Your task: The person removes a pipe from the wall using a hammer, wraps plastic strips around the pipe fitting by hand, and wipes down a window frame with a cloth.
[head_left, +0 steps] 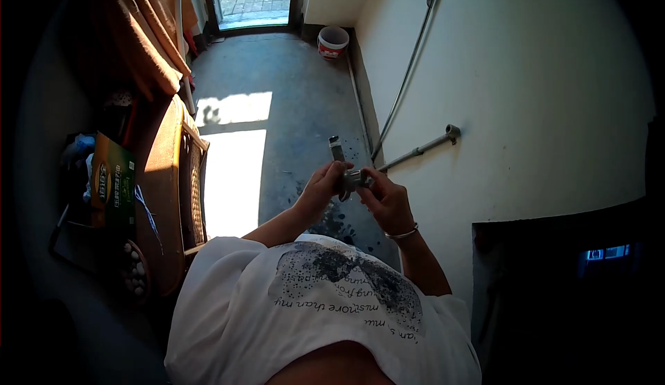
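In front of my chest, both hands are on a small grey metal fitting (pixel 355 178) that looks like a tap. A narrow arm of it sticks up and away from me, ending in a dark tip. My left hand (pixel 321 190) is closed around its left side, thumb on top. On the other side, my right hand (pixel 388 201), with a bracelet at the wrist, pinches its right end between thumb and fingers. My fingers cover part of the fitting. Just beyond my right hand, a grey pipe (pixel 419 151) runs along the wall to an elbow end (pixel 452 133).
A thin pipe (pixel 409 66) climbs the white wall on the right. A bucket (pixel 333 43) stands by the open doorway (pixel 253 1). On the left are a wooden table (pixel 161 132), a green and orange box (pixel 114 183) and a bowl of eggs (pixel 136 274). Dark wet spots mark the floor.
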The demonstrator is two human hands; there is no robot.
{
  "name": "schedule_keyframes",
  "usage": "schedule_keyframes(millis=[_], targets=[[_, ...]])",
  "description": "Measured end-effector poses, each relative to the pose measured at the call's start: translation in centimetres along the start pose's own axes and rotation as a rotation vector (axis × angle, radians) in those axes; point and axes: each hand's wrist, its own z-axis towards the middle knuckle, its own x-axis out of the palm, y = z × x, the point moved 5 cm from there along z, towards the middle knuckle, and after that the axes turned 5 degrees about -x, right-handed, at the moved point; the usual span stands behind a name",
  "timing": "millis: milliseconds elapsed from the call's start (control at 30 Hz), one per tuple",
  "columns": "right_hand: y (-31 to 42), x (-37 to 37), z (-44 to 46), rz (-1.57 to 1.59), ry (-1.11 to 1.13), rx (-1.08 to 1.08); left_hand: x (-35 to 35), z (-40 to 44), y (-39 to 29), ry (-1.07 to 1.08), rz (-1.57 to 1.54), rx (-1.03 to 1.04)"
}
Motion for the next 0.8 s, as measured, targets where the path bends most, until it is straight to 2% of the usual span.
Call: schedule_keyframes(millis=[33, 133, 267, 333, 467, 567, 633, 667, 733, 767, 800], targets=[[0.5, -0.2, -0.2, -0.07, -0.008, -0.063, 0.4, 0.2, 0.7, 0.029, -0.151, -0.11], [1.9, -0.8, -0.6, -0.167, -0.002, -0.045, 1.8, 0.7, 0.8, 0.135, -0.248, -0.12], [1.1, -1.1, -0.8, -0.207, -0.029, -0.15, 1.4, 1.1, 1.4, 0.101, -0.262, -0.285], [2.1, -1.5, -0.8, -0.308, 0.038, -0.291, 1.4, 0.8, 2.1, 0.279, -0.256, -0.498], [2.1, -1.5, -0.7, -0.213, 0.108, -0.279, 1.5, 0.5, 2.0, 0.272, -0.264, -0.543], [1.6, -1.3, -0.4, -0.193, 0.106, -0.242, 1.3, 0.6, 1.7, 0.342, -0.23, -0.468], [1.5, -1.2, -0.1, -0.231, 0.095, -0.242, 1.2, 0.6, 0.6, 0.173, -0.053, -0.238], [1.3, -0.7, -0.2, -0.228, 0.097, -0.243, 1.5, 0.4, 0.7, 0.169, -0.053, -0.237], [-0.4, 0.3, -0.2, -0.07, 0.085, -0.025, 1.0, 0.2, -0.8, -0.051, 0.132, 0.102], [-0.2, 0.7, -0.2, -0.072, 0.087, -0.026, 1.2, 0.0, -0.9, -0.052, 0.13, 0.104], [-0.2, 1.0, -0.2, 0.081, 0.059, 0.048, 1.2, -0.3, -1.7, -0.126, 0.269, 0.237]])
